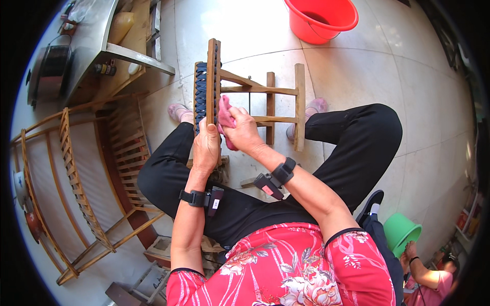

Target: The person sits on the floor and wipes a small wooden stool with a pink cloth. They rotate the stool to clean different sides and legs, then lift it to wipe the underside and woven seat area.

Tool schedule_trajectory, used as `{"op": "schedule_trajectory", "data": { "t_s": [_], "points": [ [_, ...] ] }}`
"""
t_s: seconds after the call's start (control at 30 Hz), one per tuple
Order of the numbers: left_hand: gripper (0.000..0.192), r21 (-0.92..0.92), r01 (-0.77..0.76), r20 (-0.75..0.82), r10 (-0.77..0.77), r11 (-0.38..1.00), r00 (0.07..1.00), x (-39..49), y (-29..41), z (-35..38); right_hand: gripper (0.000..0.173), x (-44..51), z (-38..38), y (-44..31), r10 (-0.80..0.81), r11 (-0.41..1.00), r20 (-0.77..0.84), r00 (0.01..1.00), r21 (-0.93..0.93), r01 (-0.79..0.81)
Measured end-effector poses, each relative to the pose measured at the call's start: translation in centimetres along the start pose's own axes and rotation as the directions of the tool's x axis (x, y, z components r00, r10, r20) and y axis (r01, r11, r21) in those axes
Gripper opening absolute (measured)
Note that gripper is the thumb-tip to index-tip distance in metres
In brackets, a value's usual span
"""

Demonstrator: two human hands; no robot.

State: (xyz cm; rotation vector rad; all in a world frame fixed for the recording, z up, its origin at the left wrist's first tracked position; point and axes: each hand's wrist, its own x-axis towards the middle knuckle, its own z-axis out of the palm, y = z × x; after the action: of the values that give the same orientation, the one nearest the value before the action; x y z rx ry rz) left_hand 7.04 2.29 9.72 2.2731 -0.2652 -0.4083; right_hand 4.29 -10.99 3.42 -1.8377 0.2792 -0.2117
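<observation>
A small wooden folding stool (pixel 301 107) lies tipped on its side between my knees. Its seat of dark woven straps (pixel 200 86) faces left and its legs point right. My left hand (pixel 205 147) grips the near end of the wooden seat rail (pixel 210 80), thumb on top. Bunched in my right hand (pixel 245 132) is a pink cloth (pixel 226 113), which is against the inner side of that rail. The fingers partly hide the cloth and the rail's near end.
A red bucket (pixel 306 28) with dark contents stands on the tiled floor ahead. A metal-topped table (pixel 92 34) is at upper left, with a slatted wooden rack (pixel 72 176) below it. At lower right, another person's hand (pixel 410 249) is at a green bucket (pixel 398 227).
</observation>
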Motion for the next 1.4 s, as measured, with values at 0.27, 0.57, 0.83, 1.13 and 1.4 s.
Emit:
{"op": "schedule_trajectory", "data": {
  "t_s": [0.27,0.57,0.83,1.13,1.4],
  "points": [
    [0.058,0.194,-0.041,-0.082,0.058,0.98,0.995,1.4,-0.4,-0.6,0.03,0.2,-1.4,5.2,0.213,0.964,0.03,0.977,-0.17,-0.205],
    [0.081,-0.002,-0.077,-0.001,0.077,0.997,0.997,3.7,1.4,0.0,0.029,3.1,-4.8,0.9,0.227,0.963,0.042,0.973,0.141,-0.231],
    [0.086,0.032,0.019,0.065,-0.021,0.999,0.998,3.5,1.9,0.1,0.038,13.9,-4.2,-4.3,-0.079,0.99,-0.105,0.991,-0.121,0.066],
    [0.077,0.013,0.004,0.052,-0.005,1.0,0.999,2.2,2.4,-0.6,0.029,10.4,-2.7,1.7,-0.155,0.973,-0.171,0.973,-0.199,0.12],
    [0.061,0.282,-0.043,0.022,0.038,0.958,0.999,1.0,4.2,-1.1,0.034,7.5,-6.8,1.1,0.117,0.966,-0.072,0.991,0.24,-0.096]
  ]
}}
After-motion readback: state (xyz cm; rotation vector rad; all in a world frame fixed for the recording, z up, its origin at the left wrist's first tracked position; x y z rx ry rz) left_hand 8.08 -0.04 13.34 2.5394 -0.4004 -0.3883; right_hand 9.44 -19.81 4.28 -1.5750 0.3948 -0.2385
